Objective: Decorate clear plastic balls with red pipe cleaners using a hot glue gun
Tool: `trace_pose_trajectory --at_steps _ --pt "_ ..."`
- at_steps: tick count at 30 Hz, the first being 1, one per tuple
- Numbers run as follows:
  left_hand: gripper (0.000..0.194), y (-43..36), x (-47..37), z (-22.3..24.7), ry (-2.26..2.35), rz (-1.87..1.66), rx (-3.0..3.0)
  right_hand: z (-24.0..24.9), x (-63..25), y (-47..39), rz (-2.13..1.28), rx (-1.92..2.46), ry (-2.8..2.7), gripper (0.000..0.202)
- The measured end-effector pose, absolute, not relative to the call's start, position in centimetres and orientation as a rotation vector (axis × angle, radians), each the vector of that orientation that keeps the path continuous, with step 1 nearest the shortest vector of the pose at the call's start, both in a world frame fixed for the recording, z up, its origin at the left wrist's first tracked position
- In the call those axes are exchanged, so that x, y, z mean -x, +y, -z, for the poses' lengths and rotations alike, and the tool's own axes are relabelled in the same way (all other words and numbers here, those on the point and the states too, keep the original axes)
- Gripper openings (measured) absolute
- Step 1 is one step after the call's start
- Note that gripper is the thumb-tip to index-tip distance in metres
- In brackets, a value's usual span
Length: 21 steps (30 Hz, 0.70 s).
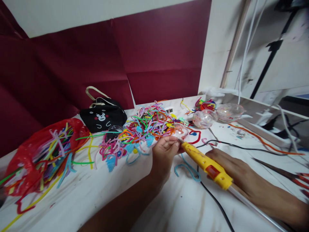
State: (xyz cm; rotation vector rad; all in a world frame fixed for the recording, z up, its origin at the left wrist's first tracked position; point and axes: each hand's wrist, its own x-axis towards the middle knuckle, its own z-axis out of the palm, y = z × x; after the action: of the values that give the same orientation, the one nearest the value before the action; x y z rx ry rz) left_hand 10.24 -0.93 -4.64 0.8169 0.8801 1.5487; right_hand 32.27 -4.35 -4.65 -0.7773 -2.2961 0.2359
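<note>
My right hand [224, 164] is wrapped round a yellow hot glue gun [205, 162], with a long clear glue stick [253, 204] running out of its back end. The nozzle points at the fingertips of my left hand [165, 151], which are pinched together; what lies between them is too small to make out. Just beyond those fingers sits a clear plastic ball [181, 131]. Below the gun, a light-blue pipe cleaner [190, 170] curls on the table, its upper end close to my left fingers.
A heap of colourful pipe cleaners [152, 120] lies behind my left hand. A red plastic bag [24, 167] of pipe cleaners and a black bag [103, 114] stand left. More clear balls [205, 118], scissors [285, 174] and a black cable [214, 199] are on the right.
</note>
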Motion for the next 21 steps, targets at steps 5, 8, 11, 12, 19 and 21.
trace_pose_trajectory --at_steps 5,8,11,12,19,21 --pt "0.040 -0.98 -10.32 4.57 0.877 -1.537 -0.794 4.75 -32.37 -4.21 -0.154 0.752 -2.301 0.022" --pt "0.040 -0.99 -10.32 4.51 0.868 -1.542 -0.781 4.91 -32.47 -4.13 -0.145 0.730 -2.304 0.020" --pt "0.040 -1.01 -10.28 4.44 0.864 -1.550 -0.773 5.06 -32.51 -4.15 -0.150 0.746 -2.307 0.023" --pt "0.039 -1.02 -10.27 4.43 0.864 -1.552 -0.771 5.09 -32.51 -4.19 -0.150 0.751 -2.307 0.024" --pt "0.038 -0.99 -10.30 4.42 0.879 -1.556 -0.789 5.35 -32.47 -4.45 -0.282 0.798 -2.296 0.023" --pt "0.039 -0.99 -10.27 4.47 0.886 -1.553 -0.804 5.48 -32.49 -4.47 -0.336 0.814 -2.290 0.022"
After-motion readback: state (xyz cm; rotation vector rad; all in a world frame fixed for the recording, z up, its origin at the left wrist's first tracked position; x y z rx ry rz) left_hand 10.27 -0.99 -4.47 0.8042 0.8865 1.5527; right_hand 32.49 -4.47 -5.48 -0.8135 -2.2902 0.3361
